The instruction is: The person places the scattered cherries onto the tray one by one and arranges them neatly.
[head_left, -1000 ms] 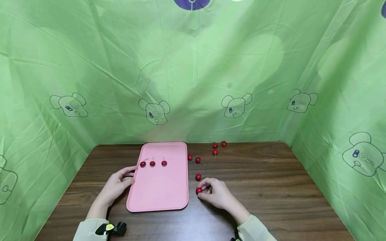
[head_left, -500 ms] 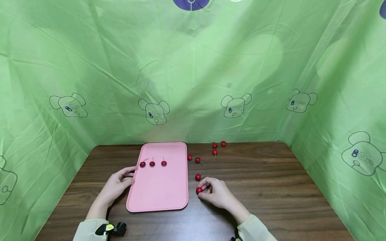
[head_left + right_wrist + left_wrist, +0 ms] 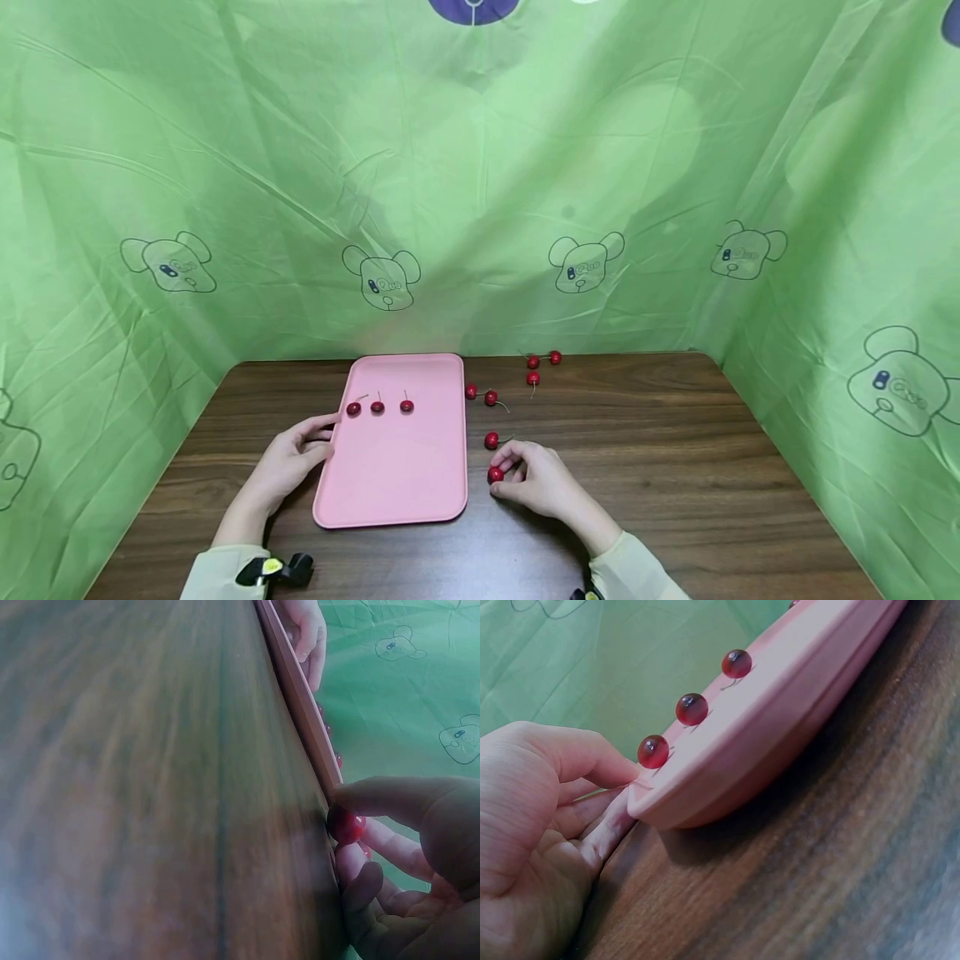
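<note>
In the head view a pink tray [image 3: 397, 479] lies on the table, with three cherries [image 3: 377, 407] in a row across its upper part, stems pointing away. My left hand [image 3: 288, 458] holds the tray's left edge; up close in the left wrist view, its fingertips are right at the pink rim [image 3: 727, 769]. To the right of the tray, my right hand [image 3: 536, 483] pinches one red cherry [image 3: 495, 474] between thumb and fingers, low over the wood. The right wrist view shows that cherry [image 3: 346, 825] under the thumb tip.
Just beyond the right hand lies another cherry [image 3: 491, 441]. Two more cherries [image 3: 491, 398] sit near the tray's right edge, and three [image 3: 533, 378] by the table's back edge. A green curtain [image 3: 480, 208] hangs around the wooden table [image 3: 675, 467].
</note>
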Demonstrator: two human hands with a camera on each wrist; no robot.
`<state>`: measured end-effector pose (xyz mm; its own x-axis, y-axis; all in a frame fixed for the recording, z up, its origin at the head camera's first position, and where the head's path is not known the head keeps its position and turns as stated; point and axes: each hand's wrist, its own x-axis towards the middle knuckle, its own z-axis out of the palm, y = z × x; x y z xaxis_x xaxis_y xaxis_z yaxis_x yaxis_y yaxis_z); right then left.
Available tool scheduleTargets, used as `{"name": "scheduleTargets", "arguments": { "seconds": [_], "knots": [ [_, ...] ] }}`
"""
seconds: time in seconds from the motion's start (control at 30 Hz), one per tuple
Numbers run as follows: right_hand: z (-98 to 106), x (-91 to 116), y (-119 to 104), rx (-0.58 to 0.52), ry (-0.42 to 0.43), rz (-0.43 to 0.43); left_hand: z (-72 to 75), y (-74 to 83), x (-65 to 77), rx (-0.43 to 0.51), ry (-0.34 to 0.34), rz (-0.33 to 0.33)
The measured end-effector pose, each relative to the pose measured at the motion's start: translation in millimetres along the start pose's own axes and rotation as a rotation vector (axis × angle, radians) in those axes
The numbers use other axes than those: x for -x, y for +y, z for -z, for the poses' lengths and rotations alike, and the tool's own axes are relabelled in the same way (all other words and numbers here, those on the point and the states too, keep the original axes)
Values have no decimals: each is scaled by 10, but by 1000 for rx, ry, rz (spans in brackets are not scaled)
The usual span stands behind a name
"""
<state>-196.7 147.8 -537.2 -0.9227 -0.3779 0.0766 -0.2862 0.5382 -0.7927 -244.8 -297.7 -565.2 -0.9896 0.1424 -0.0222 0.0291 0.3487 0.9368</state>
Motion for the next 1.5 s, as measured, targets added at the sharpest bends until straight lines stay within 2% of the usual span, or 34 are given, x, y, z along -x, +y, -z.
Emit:
{"name": "scheduleTargets", "arguments": {
  "seconds": [0.53, 0.7, 0.87, 1.0, 1.1, 1.23, 1.5],
  "knots": [
    [46, -10, -37, -49, 12, -10, -5, 30, 14, -5, 5, 14],
    [82, -16, -49, -80, 17, 2, -15, 42, 21, -4, 9, 5],
    [134, -30, -63, -150, -19, 14, -17, 43, 24, -15, 16, 9],
    [187, -61, -99, -128, -2, 53, -15, 40, 16, -26, 18, 10],
    [207, -116, -144, -104, 18, 73, -15, 39, 14, -27, 20, 7],
    [201, -222, -215, -126, 32, 77, -17, 38, 18, -27, 25, 11],
    [150, -528, -361, -139, 84, 141, -13, 33, 9, -59, 39, 25]
  ]
}}
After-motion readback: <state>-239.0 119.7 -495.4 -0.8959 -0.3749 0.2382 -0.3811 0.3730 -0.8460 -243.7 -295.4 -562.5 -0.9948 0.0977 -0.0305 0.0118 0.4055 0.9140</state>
